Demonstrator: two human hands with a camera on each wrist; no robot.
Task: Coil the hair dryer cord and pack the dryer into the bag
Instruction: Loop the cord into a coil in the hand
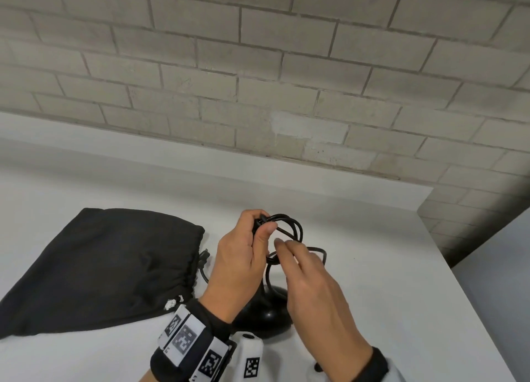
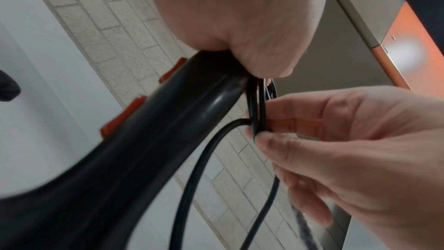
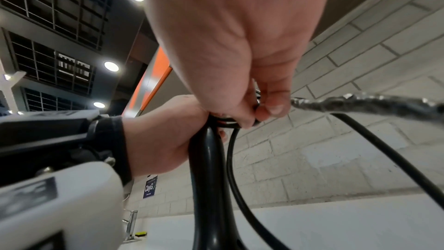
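Note:
The black hair dryer point(image 1: 265, 310) stands with its body on the white table point(image 1: 372, 267) and its handle point(image 2: 168, 130) pointing up; red switches point(image 2: 123, 123) show on the handle. My left hand point(image 1: 258, 224) grips the handle's top together with a few loops of the black cord point(image 1: 295, 227). Just right of it, my right hand point(image 1: 282, 248) pinches the cord point(image 2: 258, 109) between thumb and fingers. More cord point(image 3: 236, 174) hangs down beside the handle point(image 3: 206, 159). The black drawstring bag point(image 1: 100, 267) lies flat to the left. The plug point(image 1: 204, 256) lies by its mouth.
A brick wall point(image 1: 258, 66) runs along the table's far edge. The table ends at the right point(image 1: 447, 255). A grey wrapped cable point(image 3: 360, 104) crosses the right wrist view. Bare tabletop stretches behind and to the right of my hands.

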